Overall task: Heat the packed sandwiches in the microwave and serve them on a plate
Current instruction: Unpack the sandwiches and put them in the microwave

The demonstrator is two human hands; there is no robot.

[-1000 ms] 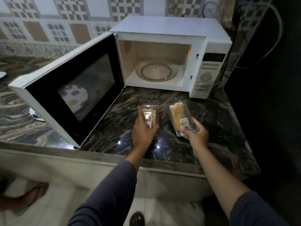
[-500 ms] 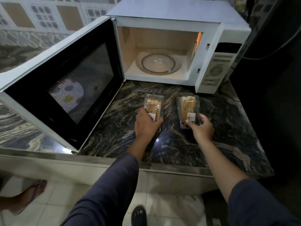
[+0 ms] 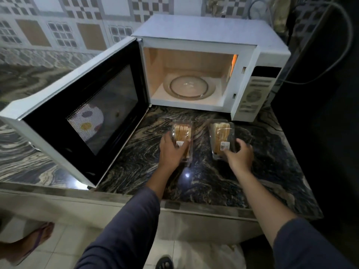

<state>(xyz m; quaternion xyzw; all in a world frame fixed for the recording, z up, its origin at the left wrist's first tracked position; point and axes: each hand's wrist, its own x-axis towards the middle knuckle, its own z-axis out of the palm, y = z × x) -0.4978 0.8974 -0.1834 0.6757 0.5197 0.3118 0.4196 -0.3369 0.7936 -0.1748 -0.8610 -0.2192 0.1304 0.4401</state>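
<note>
Two clear plastic sandwich packs lie on the dark marbled counter (image 3: 209,177) in front of the microwave. My left hand (image 3: 172,152) grips the near end of the left sandwich pack (image 3: 183,131). My right hand (image 3: 240,157) holds the near end of the right sandwich pack (image 3: 221,135), thumb by its white label. The white microwave (image 3: 204,33) stands at the back with its door (image 3: 83,113) swung wide open to the left. Its glass turntable (image 3: 189,87) is bare.
A white plate with coloured dots (image 3: 87,121) shows through the door window, behind the door. The control panel (image 3: 252,96) is on the microwave's right side, with a cable (image 3: 342,55) beyond it. Another person's sandalled foot (image 3: 31,241) is on the floor at lower left.
Both hands have carried the packs a little forward toward the microwave. The right pack has turned from slanted to nearly straight.
</note>
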